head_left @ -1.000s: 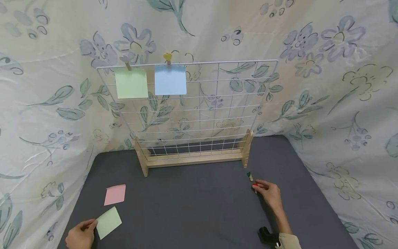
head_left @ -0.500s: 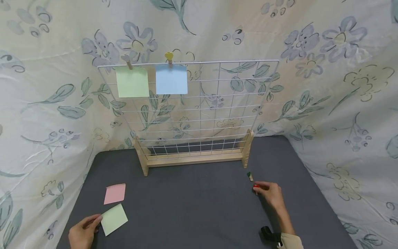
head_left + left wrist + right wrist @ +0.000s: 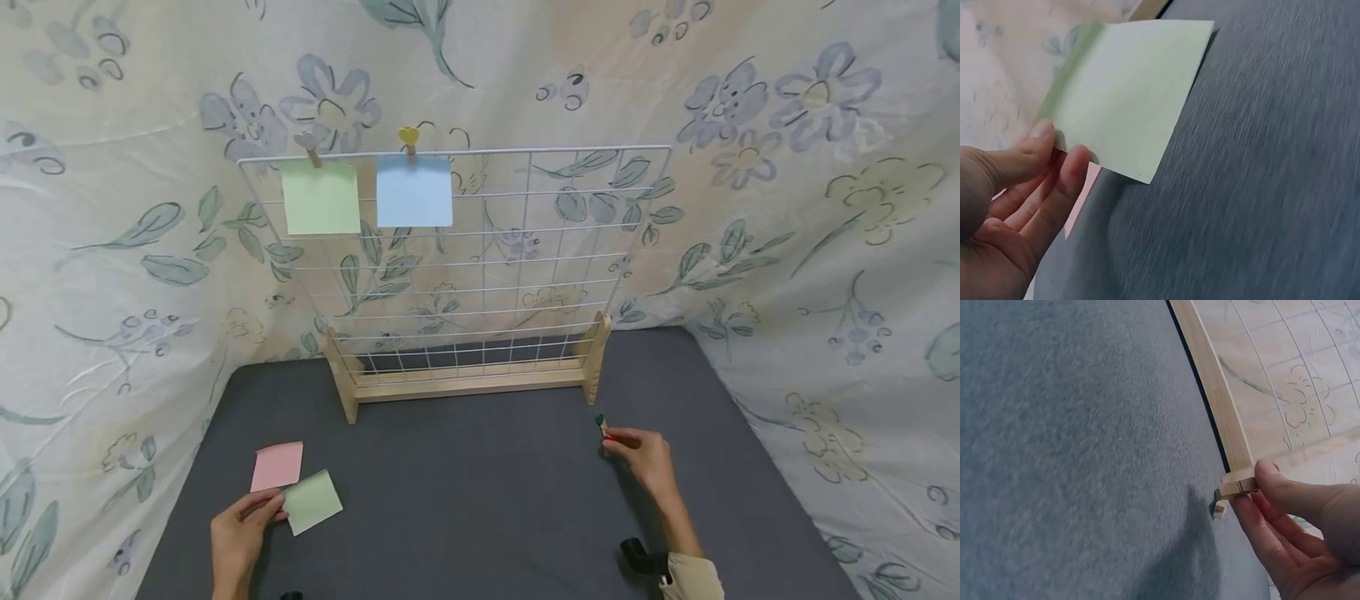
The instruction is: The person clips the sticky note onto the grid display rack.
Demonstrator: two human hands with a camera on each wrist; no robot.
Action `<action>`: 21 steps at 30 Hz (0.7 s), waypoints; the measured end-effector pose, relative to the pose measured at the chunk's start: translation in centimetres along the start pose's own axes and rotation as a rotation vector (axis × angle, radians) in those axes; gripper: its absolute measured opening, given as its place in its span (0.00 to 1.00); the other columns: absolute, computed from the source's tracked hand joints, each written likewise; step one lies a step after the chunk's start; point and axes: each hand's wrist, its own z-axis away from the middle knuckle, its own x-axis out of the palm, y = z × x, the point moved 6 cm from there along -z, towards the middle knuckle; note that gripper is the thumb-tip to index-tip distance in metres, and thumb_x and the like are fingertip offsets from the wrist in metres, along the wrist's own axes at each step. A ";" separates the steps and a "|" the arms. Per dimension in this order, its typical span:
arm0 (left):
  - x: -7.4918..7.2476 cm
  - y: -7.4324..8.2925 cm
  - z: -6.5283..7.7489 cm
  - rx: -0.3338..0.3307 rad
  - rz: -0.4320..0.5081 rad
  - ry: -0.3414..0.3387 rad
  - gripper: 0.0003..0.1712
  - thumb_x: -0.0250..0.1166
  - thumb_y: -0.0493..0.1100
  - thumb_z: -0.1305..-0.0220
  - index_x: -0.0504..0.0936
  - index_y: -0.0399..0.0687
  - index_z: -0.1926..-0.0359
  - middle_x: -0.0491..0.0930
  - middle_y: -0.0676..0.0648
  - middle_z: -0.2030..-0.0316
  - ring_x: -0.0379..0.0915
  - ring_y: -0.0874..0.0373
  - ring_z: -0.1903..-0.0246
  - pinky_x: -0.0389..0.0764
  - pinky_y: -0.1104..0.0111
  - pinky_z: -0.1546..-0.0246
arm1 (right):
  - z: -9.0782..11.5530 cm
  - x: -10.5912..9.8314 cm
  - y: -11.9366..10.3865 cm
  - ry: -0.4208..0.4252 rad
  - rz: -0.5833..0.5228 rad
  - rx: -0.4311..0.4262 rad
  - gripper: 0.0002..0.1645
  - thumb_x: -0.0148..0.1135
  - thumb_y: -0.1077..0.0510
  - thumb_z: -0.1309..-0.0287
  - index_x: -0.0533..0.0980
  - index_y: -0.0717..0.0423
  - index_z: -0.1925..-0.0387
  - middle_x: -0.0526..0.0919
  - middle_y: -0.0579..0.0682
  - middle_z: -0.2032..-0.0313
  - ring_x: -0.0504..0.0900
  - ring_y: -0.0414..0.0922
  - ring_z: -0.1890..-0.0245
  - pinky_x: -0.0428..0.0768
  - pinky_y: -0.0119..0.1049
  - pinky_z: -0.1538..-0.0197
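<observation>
Pale green, a square paper note [image 3: 315, 502] sits in the pinching grip of the left hand [image 3: 246, 533] in the head view, over the dark grey table [image 3: 465, 483] and near a pink square paper note [image 3: 277, 467] lying there. Across from it, the right hand [image 3: 647, 462] pinches a small wooden clothespin with a red ornament [image 3: 608, 437], just beside a wooden clothespin with a green ornament [image 3: 599, 421]. Behind them stands a white wire grid [image 3: 525, 151] in a pale wooden stand [image 3: 472, 388], a light green sheet [image 3: 321, 200] and a light blue sheet [image 3: 415, 193] clipped along its top. From the left wrist, thumb and fingers pinch the note near one corner, a sliver of pink showing below. From the right wrist, thumb and fingers pinch the red-ornamented clothespin; whether it touches the other clothespin, I cannot tell.
</observation>
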 end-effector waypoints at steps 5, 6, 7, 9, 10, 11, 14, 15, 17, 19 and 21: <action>2.3 1.5 -0.2 0.040 0.035 -0.078 0.11 0.65 0.25 0.40 0.80 0.20 0.56 0.85 0.49 0.73 0.82 0.64 0.77 0.86 0.72 0.72 | -0.7 0.0 -0.9 0.028 -0.014 -0.040 0.15 0.73 0.62 0.48 0.85 0.63 0.57 0.88 0.57 0.64 0.87 0.47 0.65 0.81 0.26 0.68; 2.8 1.8 -0.2 0.057 0.027 -0.090 0.10 0.65 0.25 0.40 0.81 0.20 0.57 0.85 0.47 0.72 0.82 0.64 0.77 0.86 0.72 0.72 | -0.9 0.0 -1.2 0.031 -0.017 -0.055 0.14 0.73 0.62 0.48 0.85 0.64 0.58 0.88 0.57 0.64 0.87 0.46 0.65 0.82 0.27 0.67; 3.3 2.2 -0.2 0.074 0.022 -0.098 0.10 0.66 0.26 0.40 0.81 0.21 0.58 0.86 0.45 0.71 0.82 0.64 0.76 0.86 0.72 0.72 | -1.0 -0.1 -1.5 0.034 -0.021 -0.064 0.14 0.73 0.62 0.48 0.85 0.63 0.58 0.88 0.57 0.64 0.87 0.46 0.66 0.82 0.27 0.67; 4.4 2.9 -0.2 0.105 0.008 -0.109 0.09 0.66 0.26 0.40 0.82 0.23 0.59 0.86 0.41 0.70 0.82 0.64 0.76 0.85 0.73 0.73 | -1.4 -0.1 -2.2 0.037 -0.025 -0.088 0.14 0.73 0.62 0.48 0.85 0.63 0.59 0.88 0.57 0.64 0.87 0.47 0.67 0.83 0.28 0.68; 4.9 3.2 -0.2 0.121 0.008 -0.116 0.09 0.66 0.27 0.40 0.83 0.24 0.59 0.85 0.39 0.69 0.82 0.64 0.75 0.85 0.73 0.72 | -1.5 -0.1 -2.6 0.035 -0.029 -0.098 0.14 0.73 0.63 0.48 0.85 0.64 0.59 0.88 0.58 0.64 0.87 0.47 0.67 0.83 0.28 0.68; 5.5 3.5 -0.2 0.134 0.011 -0.123 0.09 0.67 0.27 0.41 0.83 0.24 0.59 0.85 0.38 0.68 0.82 0.64 0.75 0.85 0.73 0.72 | -1.7 -0.1 -3.0 0.033 -0.040 -0.102 0.13 0.73 0.63 0.48 0.85 0.64 0.59 0.88 0.58 0.65 0.86 0.49 0.67 0.83 0.29 0.69; 7.0 3.9 0.0 0.147 0.036 -0.142 0.08 0.67 0.26 0.41 0.83 0.25 0.60 0.84 0.36 0.67 0.81 0.64 0.74 0.85 0.72 0.73 | -2.0 0.3 -4.0 0.021 -0.064 -0.112 0.14 0.73 0.64 0.48 0.85 0.64 0.58 0.88 0.58 0.65 0.86 0.51 0.69 0.81 0.28 0.72; 7.5 4.0 0.0 0.147 0.047 -0.153 0.08 0.67 0.26 0.41 0.83 0.25 0.60 0.84 0.35 0.66 0.81 0.64 0.74 0.86 0.72 0.73 | -2.1 0.4 -4.4 0.019 -0.074 -0.114 0.14 0.73 0.64 0.48 0.85 0.64 0.58 0.88 0.58 0.64 0.86 0.51 0.68 0.81 0.28 0.73; 8.4 4.2 0.2 0.145 0.066 -0.173 0.08 0.67 0.27 0.41 0.83 0.25 0.60 0.84 0.34 0.65 0.81 0.64 0.74 0.86 0.70 0.73 | -2.2 0.7 -4.9 0.013 -0.090 -0.118 0.14 0.73 0.64 0.48 0.85 0.64 0.58 0.88 0.58 0.64 0.86 0.51 0.67 0.81 0.27 0.72; 9.3 4.4 0.4 0.145 0.065 -0.197 0.08 0.68 0.28 0.41 0.84 0.26 0.60 0.84 0.34 0.65 0.81 0.63 0.75 0.86 0.69 0.74 | -2.3 0.9 -5.5 0.013 -0.093 -0.128 0.14 0.73 0.63 0.47 0.85 0.63 0.58 0.88 0.57 0.63 0.86 0.48 0.66 0.81 0.27 0.70; 10.3 4.8 0.6 0.150 0.060 -0.220 0.09 0.68 0.29 0.41 0.84 0.27 0.60 0.85 0.35 0.65 0.81 0.62 0.76 0.86 0.68 0.76 | -2.5 1.0 -5.9 0.015 -0.097 -0.136 0.14 0.73 0.62 0.47 0.85 0.63 0.57 0.88 0.56 0.63 0.87 0.47 0.65 0.83 0.28 0.67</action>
